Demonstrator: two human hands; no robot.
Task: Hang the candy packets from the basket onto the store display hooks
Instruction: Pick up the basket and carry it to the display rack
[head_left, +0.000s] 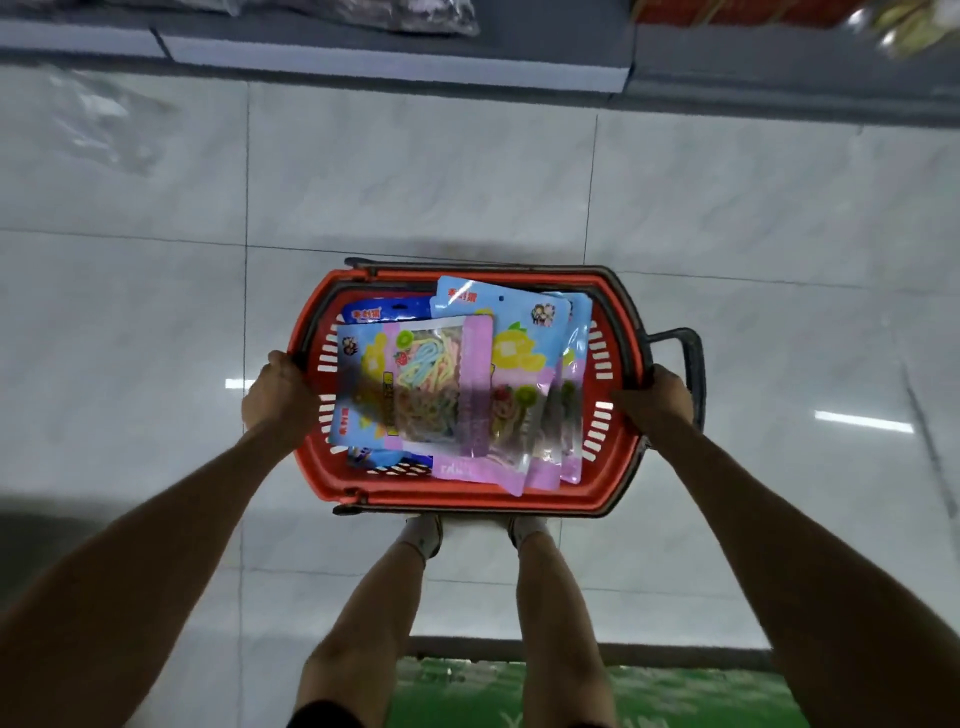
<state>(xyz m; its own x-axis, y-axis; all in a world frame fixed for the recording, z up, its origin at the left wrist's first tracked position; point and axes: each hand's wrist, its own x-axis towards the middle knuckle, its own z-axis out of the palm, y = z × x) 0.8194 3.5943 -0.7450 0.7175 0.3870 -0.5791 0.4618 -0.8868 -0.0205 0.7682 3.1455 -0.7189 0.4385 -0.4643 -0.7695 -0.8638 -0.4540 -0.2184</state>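
A red plastic basket (613, 470) with dark handles is seen from straight above, over the pale tiled floor. Several candy packets (447, 384) in blue, pink and yellow lie stacked flat inside it, the top one showing coloured candy strips through a clear window. My left hand (280, 392) grips the basket's left rim. My right hand (657, 400) grips the right rim beside the dark side handle (693, 374). No display hooks are in view.
A grey shelf base (395, 57) runs along the top of the view, with bagged goods on it. My legs and white shoes (423, 535) stand just behind the basket. A green mat (675, 696) lies at the bottom.
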